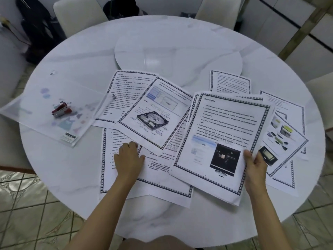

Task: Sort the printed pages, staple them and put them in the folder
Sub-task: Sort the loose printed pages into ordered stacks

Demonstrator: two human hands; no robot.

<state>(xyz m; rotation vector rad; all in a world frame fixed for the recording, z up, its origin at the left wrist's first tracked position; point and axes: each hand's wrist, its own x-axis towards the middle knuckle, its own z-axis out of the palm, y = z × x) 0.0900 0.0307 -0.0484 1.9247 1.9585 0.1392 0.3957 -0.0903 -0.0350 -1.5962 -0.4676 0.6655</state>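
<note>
Several printed pages with chequered borders lie spread over the round white table. My right hand grips a small stack at its right edge; the top page shows a monitor picture. A hard-disk page lies in the middle. My left hand rests on a text page near the table's front, fingers bent at the hard-disk page's lower edge. A clear plastic folder lies at the left with a small red stapler on it.
More pages lie at the right, one with device pictures and a text page further back. A raised round turntable sits mid-table. White chairs stand behind the table, tiled floor below.
</note>
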